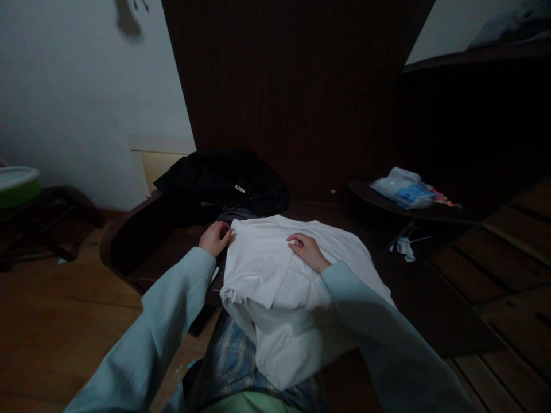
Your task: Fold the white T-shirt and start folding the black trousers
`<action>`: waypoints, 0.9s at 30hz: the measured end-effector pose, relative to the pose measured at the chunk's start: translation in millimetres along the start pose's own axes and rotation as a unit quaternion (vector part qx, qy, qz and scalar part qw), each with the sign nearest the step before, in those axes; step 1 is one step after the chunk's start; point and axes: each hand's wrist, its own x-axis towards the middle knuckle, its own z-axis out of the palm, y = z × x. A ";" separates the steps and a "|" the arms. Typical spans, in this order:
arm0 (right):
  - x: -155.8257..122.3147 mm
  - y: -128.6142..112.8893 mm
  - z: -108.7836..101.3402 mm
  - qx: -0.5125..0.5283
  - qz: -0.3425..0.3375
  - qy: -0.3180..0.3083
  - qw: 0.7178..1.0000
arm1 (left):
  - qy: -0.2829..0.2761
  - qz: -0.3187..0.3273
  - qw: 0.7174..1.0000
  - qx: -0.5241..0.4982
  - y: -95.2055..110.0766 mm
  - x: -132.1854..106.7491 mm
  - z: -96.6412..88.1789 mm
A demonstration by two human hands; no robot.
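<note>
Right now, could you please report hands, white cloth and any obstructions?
Left hand pinching far corner of white cloth; right hand, its middle. Near end over lap. Black heap beyond.

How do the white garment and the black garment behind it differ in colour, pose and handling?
The white garment is spread out, its near part draping down; the black garment lies bunched in a dark heap. The left hand and right hand are on the white garment, neither on the black garment. Both are cloth.
</note>
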 end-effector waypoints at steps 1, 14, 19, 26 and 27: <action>-0.1 0.2 0.3 0.002 0.004 -0.005 1.000 | -0.010 -0.006 1.000 0.007 5.3 -13.3 -8.0; -1.8 -0.6 1.8 0.017 0.011 -0.015 1.000 | -0.094 -0.015 0.995 -0.041 35.8 -129.2 -35.6; -1.3 -1.0 1.4 0.015 0.010 -0.027 0.999 | -0.003 -0.098 0.992 -0.084 26.3 -119.0 -38.7; -2.0 -4.0 2.0 -0.020 0.017 -0.040 0.999 | -0.052 -0.057 0.994 -0.074 6.1 -107.8 -53.1; -2.1 -4.3 2.3 -0.028 0.017 -0.041 0.999 | -0.070 -0.034 0.995 -0.064 5.0 -108.2 -53.8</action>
